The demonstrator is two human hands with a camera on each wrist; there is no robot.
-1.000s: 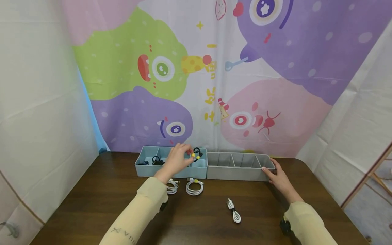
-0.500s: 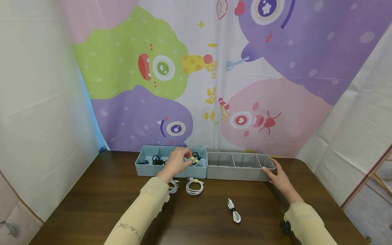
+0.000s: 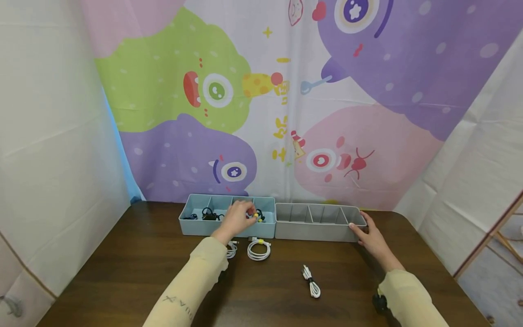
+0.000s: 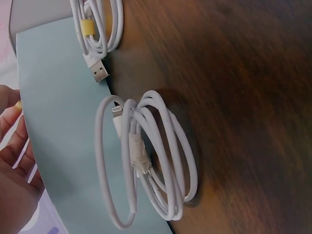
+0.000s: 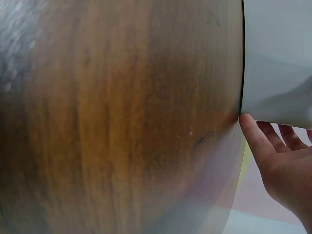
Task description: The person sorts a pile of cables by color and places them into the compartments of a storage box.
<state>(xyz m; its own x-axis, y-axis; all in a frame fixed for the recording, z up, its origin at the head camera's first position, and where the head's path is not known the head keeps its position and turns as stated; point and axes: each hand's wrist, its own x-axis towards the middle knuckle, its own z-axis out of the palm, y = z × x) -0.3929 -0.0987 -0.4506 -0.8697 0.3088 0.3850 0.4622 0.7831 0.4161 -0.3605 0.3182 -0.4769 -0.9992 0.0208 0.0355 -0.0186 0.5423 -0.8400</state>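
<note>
My left hand pinches a small coiled black cable with yellow bits on it, down inside the rightmost compartment of the light blue divided box. In the left wrist view the box wall hides the cable, and only the fingers show behind it. My right hand grips the right end of the grey divided box, thumb at the front corner and fingers along the end wall. Both boxes stand end to end at the back of the table.
Other black cables lie in the blue box's left compartments. Before it lie two coiled white cables, one with a yellow tie and one partly behind my left wrist. A bundled white cable lies nearer the front. A cartoon curtain hangs behind.
My left hand has lowered the black cable from above the rim into the blue box's right compartment. My right hand has stayed on the grey box.
</note>
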